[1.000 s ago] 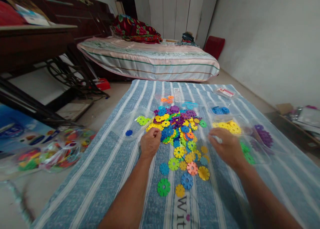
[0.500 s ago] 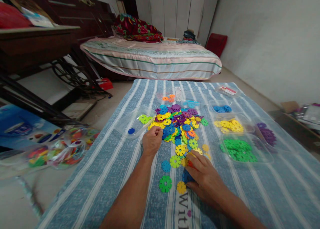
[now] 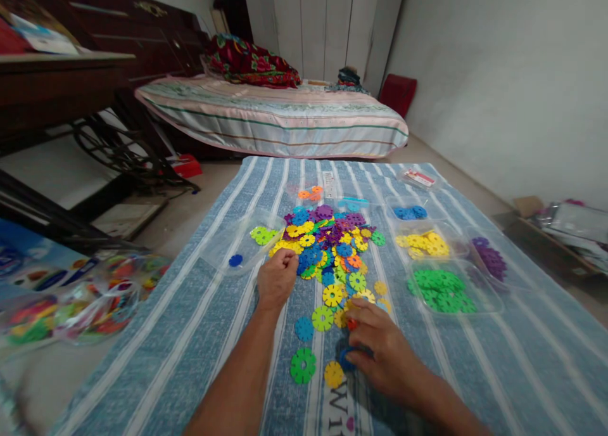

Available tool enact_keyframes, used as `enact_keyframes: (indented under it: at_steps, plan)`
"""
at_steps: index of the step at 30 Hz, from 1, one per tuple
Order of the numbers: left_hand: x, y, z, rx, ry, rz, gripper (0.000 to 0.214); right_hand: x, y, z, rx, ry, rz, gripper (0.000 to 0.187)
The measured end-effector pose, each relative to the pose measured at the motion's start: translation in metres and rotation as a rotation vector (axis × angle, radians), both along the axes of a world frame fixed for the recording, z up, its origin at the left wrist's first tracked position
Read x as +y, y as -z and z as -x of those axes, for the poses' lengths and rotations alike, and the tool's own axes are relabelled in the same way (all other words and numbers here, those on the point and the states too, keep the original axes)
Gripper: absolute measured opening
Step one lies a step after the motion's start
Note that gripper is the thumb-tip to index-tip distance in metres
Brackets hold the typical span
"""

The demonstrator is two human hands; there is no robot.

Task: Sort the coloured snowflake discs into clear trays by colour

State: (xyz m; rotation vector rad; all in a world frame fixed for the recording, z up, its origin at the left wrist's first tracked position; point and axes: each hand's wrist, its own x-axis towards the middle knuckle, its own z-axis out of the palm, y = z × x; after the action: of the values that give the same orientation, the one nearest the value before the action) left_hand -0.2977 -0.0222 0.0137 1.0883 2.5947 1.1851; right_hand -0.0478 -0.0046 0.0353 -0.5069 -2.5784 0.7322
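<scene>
My left hand is closed at the near left side of a heap of notched plastic discs; whatever its fingers hold is hidden. My right hand bends over loose discs at the heap's near end. Its thumb is on a dark blue disc, partly hidden by the hand. Under its fingertips shows an orange-red disc. Around it lie a yellow disc, a green disc, a light blue disc and a lime disc.
Right of the heap, clear tubs hold green discs, yellow discs, blue discs and purple discs. A left tub holds lime discs and one blue. Orange discs lie at the back. A striped cloth covers the table.
The view has shifted, moving the scene slightly left and down. My right fingers have lifted a little, and less of the dark blue disc shows. My left hand stays closed beside the heap.
</scene>
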Motion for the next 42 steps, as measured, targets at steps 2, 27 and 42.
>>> enact_keyframes:
  at_steps: [2,27,42]
  plan:
    - [0.0,0.0,0.001,0.003,-0.003,0.013,0.018,0.014,-0.006,0.001,0.055,0.006,0.018,0.008]
    - [0.0,-0.001,-0.003,0.002,-0.014,0.021,0.018,0.021,0.005,-0.008,0.116,0.166,-0.306,0.011]
    - [0.0,-0.002,-0.004,0.01,-0.007,0.016,0.019,-0.064,0.015,0.051,0.013,0.071,-0.229,0.034]
